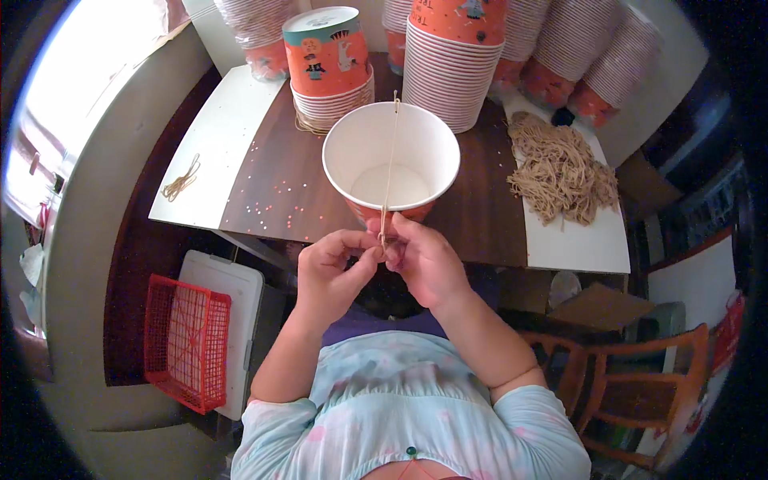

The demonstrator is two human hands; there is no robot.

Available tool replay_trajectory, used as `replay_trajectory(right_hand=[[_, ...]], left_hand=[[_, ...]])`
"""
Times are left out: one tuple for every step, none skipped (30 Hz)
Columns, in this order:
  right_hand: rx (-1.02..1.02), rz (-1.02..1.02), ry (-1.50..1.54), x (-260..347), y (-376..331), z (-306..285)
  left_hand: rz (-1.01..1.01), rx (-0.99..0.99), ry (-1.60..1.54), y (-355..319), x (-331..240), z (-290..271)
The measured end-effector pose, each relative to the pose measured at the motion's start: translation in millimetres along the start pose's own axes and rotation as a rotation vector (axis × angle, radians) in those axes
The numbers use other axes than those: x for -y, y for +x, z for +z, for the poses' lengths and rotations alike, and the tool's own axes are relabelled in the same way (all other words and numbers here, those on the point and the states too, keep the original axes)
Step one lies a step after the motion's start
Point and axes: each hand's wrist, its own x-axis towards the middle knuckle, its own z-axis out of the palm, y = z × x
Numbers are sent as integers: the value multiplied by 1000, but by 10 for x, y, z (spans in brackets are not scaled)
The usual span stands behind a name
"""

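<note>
Both hands meet at the near edge of the desk, just below the paper cup. My left hand has thumb and forefinger pinched shut on the lower end of a thin tan string; my right hand closes its fingertips on the same string, touching the left. Each grip is tight, fingers curled in.

The string runs taut and straight across the cup's open mouth, from the far rim to the near rim, then down to my fingers. The cup is round, white and smooth inside, orange outside, tilted toward me, its base on the dark wood-grain surface.

Behind it: ribbed stacks of the same cups (orange printed ones on top), rims nested closely. To the right, a loose fibrous heap of tan strings lies on a white board. To the left, one small string bundle lies on another white panel. Tiny coloured specks dot the wood. A red plastic mesh basket sits on the floor.
</note>
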Motion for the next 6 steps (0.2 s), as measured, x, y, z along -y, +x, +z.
replay_trajectory(right_hand=[[-1,-1,1,-23,8,-7],[53,16,26,-64,27,-35],[108,33,51,-97,51,-63],[108,31,52,-116,67,-95],[116,-12,10,-127,78,-136],[124,-53,-32,-140,87,-185]], left_hand=[[0,2,0,6,-2,-9],[-11,40,-38,12,-5,-18],[-21,78,-74,29,-11,-34],[-20,80,-74,47,-23,-60],[23,85,76,67,-42,-96],[65,88,227,82,-62,-141]])
